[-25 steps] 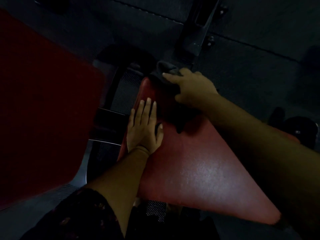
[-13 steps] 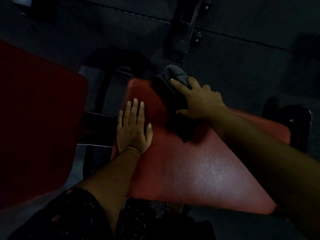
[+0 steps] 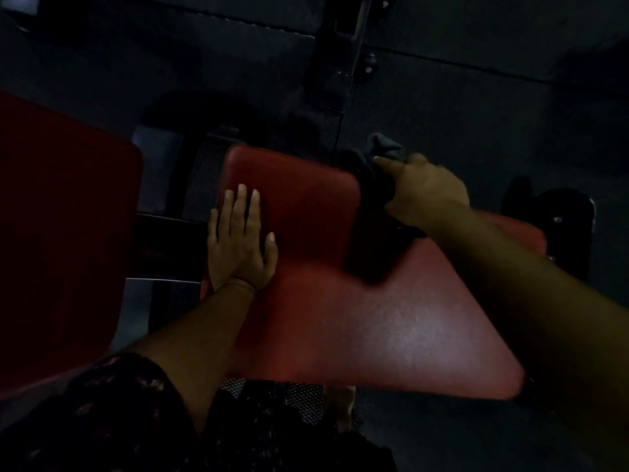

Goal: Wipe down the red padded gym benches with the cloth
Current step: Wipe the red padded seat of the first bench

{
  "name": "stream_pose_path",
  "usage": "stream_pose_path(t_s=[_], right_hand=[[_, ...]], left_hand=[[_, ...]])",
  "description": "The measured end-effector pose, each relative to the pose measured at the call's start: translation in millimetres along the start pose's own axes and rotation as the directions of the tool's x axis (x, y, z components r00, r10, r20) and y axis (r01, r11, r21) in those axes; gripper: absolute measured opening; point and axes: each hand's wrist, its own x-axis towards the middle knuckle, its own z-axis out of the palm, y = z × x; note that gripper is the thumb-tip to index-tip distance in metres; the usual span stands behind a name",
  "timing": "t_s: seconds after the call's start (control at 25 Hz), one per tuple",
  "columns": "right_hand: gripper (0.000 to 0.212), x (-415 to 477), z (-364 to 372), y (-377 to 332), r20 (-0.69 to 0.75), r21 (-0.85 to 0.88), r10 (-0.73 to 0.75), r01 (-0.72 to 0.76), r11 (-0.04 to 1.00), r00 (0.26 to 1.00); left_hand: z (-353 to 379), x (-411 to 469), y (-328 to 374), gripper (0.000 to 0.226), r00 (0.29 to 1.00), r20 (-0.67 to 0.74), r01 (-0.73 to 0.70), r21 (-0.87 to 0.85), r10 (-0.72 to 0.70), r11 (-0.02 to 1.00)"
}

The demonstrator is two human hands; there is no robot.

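Two hands are on the red bench pad (image 3: 306,206): your left hand (image 3: 240,240) stays flat, fingers straight and nearly together, while your right hand (image 3: 429,192), fingers curled around the dark cloth (image 3: 377,158), has swept to the pad's far right edge, so that end looks nearly covered.

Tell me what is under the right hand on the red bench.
A dark cloth lies under the right hand, draped over the far right edge of the bench. The hand covers part of the cloth, and the pad beneath it is hidden.
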Motion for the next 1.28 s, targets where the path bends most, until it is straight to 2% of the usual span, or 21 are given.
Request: stream_pose_path(t_s=[0.2, 0.4, 0.52, 0.6, 0.64, 0.72, 0.8, 0.88, 0.96, 1.08, 1.2, 1.28], right_hand=[[0.076, -19, 15, 16, -0.081, -0.010, -0.094, 0.093, 0.996, 0.992], [0.066, -11, 15, 30, -0.045, 0.027, 0.102, -0.101, 0.995, 0.994], [0.068, -21, 17, 27, -0.103, -0.012, -0.005, 0.004, 1.000, 0.995], [0.072, -28, 18, 51, -0.080, -0.002, -0.088, 0.088, 0.996, 0.993], [0.073, -27, 17, 66, -0.039, -0.002, -0.075, 0.075, 0.997, 0.996], [0.067, -20, 13, 82, 0.030, 0.018, 0.092, -0.093, 0.996, 0.995], [0.058, -17, 15, 70, 0.011, -0.005, 0.244, -0.244, 0.970, 0.970], [0.048, -26, 25, 47, -0.108, -0.090, 0.270, -0.280, 0.956, 0.957], [0.049, -40, 34, 42, -0.196, -0.096, 0.213, -0.235, 0.967, 0.957], [0.064, -52, 36, 75, -0.155, -0.067, 0.153, -0.165, 0.984, 0.976], [0.059, -48, 35, 101, -0.113, -0.055, 0.290, -0.298, 0.953, 0.950], [0.052, -42, 36, 86, -0.126, -0.050, 0.387, -0.396, 0.917, 0.913]], left_hand=[[2, 0, -1, 0.065, 1.000, -0.003, 0.001, 0.006, -0.001, 1.000], [2, 0, -2, 0.064, 1.000, -0.023, -0.007, 0.004, 0.007, 1.000], [1, -1, -3, 0.065, 1.000, -0.006, -0.006, -0.012, 0.006, 1.000], [1, 0, -2, 0.065, 1.000, -0.003, 0.002, -0.030, -0.002, 1.000], [1, 0, -2, 0.065, 1.000, -0.006, 0.003, -0.034, -0.003, 0.999], [1, 0, -2, 0.064, 1.000, -0.015, -0.004, -0.030, 0.003, 1.000], [2, -1, -3, 0.064, 1.000, -0.020, -0.010, -0.025, 0.009, 1.000], [2, -2, -3, 0.065, 1.000, -0.018, -0.008, -0.031, 0.007, 0.999], [1, -2, -2, 0.065, 1.000, -0.016, -0.005, -0.038, 0.004, 0.999], [1, -2, -3, 0.065, 1.000, -0.014, 0.001, -0.038, -0.002, 0.999], [1, -1, -3, 0.065, 1.000, -0.003, -0.004, -0.042, 0.004, 0.999], [1, -2, -3, 0.065, 1.000, -0.009, 0.001, -0.047, -0.001, 0.999]])
